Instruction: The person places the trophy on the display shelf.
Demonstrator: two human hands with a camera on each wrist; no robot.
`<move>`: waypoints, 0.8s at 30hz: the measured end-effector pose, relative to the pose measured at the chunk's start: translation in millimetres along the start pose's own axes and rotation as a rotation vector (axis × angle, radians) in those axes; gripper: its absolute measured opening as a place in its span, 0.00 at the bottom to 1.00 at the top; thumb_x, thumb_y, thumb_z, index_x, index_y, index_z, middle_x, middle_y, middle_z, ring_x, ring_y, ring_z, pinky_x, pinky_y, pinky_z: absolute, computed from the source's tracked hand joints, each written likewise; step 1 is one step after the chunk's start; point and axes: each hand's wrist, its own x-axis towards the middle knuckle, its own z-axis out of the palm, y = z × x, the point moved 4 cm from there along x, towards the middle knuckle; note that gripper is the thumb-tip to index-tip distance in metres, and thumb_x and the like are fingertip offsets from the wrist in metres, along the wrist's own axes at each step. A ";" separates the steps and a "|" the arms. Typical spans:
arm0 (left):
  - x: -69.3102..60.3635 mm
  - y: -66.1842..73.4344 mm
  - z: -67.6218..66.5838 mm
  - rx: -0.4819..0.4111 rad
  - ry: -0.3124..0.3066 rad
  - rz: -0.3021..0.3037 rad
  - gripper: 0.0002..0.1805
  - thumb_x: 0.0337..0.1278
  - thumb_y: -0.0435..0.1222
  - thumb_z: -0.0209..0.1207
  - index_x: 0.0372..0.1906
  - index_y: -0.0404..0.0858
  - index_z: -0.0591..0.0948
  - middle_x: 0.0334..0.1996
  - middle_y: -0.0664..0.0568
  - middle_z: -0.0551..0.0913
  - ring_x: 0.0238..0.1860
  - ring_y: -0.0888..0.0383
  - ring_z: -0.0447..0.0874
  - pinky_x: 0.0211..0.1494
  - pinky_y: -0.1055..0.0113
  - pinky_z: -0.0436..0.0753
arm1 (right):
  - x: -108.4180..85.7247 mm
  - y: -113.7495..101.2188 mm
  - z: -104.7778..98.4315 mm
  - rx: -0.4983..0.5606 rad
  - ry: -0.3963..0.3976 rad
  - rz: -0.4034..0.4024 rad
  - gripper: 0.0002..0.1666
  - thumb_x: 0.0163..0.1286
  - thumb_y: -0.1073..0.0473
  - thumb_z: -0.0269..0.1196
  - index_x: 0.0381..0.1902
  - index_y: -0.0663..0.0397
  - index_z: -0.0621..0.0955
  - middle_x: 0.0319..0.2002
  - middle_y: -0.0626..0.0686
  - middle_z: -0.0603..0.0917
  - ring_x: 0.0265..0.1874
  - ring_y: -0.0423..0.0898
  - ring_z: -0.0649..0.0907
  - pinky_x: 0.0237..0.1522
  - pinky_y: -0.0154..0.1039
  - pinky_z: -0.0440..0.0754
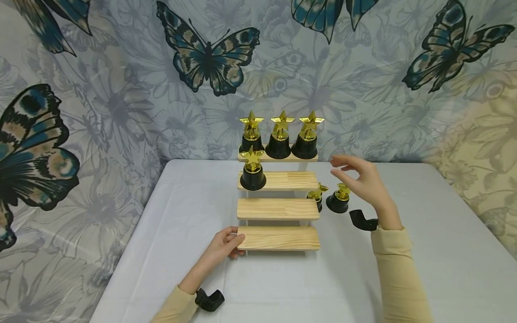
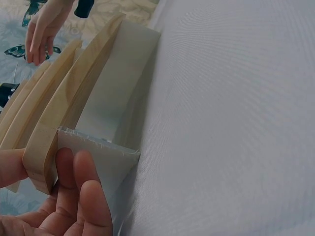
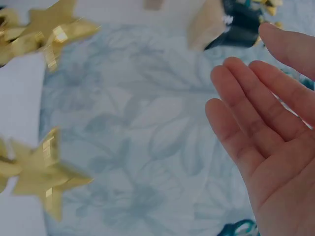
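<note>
A tiered display stand has wooden steps; its lowest step (image 1: 278, 238) is nearest to me. My left hand (image 1: 221, 244) grips that step's left end, thumb on top and fingers curled beneath, as the left wrist view shows beside a pale support panel (image 2: 101, 152). Three gold star trophies with black bases, one at the middle (image 1: 278, 146), line the top step. Another star trophy (image 1: 252, 177) stands at the left of the second step. My right hand (image 1: 359, 179) hovers right of the stand, fingers loosely bent and holding nothing, above a star trophy (image 1: 338, 202) on the table.
One more trophy (image 1: 318, 194) stands on the table behind the stand's right edge, partly hidden by a step. A white cloth (image 1: 181, 202) covers the table. Behind it hangs a butterfly-print backdrop (image 1: 181, 121). Each wrist wears a black device, such as the right one (image 1: 363, 222).
</note>
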 end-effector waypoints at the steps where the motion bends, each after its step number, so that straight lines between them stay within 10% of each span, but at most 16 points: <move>1: 1.4 -3.7 -0.4 0.000 0.003 -0.002 0.23 0.67 0.38 0.51 0.56 0.22 0.66 0.36 0.40 0.83 0.30 0.44 0.82 0.28 0.65 0.77 | -3.8 5.7 0.0 0.001 -0.008 0.025 0.22 0.61 0.69 0.64 0.54 0.62 0.77 0.44 0.58 0.82 0.42 0.47 0.79 0.45 0.33 0.75; 24: 2.3 -8.2 -0.7 0.004 0.011 0.006 0.24 0.66 0.41 0.53 0.56 0.26 0.69 0.38 0.42 0.84 0.29 0.52 0.83 0.28 0.66 0.78 | -52.9 68.6 9.3 -0.002 0.008 0.254 0.22 0.58 0.70 0.65 0.52 0.67 0.77 0.48 0.65 0.79 0.44 0.49 0.76 0.45 0.37 0.74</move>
